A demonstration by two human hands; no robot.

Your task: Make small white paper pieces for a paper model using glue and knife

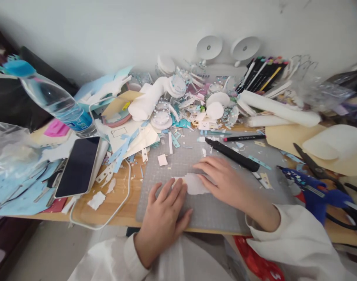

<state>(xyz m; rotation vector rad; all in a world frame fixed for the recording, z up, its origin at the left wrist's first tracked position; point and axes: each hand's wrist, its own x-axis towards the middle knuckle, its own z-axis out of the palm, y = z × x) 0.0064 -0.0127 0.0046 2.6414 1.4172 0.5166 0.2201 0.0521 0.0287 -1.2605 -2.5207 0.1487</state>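
Both of my hands rest on a grey cutting mat (213, 212) at the front of a wooden desk. My left hand (163, 218) lies flat, fingers apart, its fingertips touching the left end of a small white piece of paper or foam (192, 183). From the right, my right hand (222, 181) presses down on the same piece with its fingers stretched out. A black craft knife or pen (232, 154) lies on the mat just beyond my right hand.
A phone (79, 166) with a white cable lies left of the mat beside a tipped water bottle (57, 103). Paper scraps, white foam rolls (279, 109) and markers (261, 74) crowd the back. A blue glue gun (315, 191) and scissors (309, 162) lie to the right.
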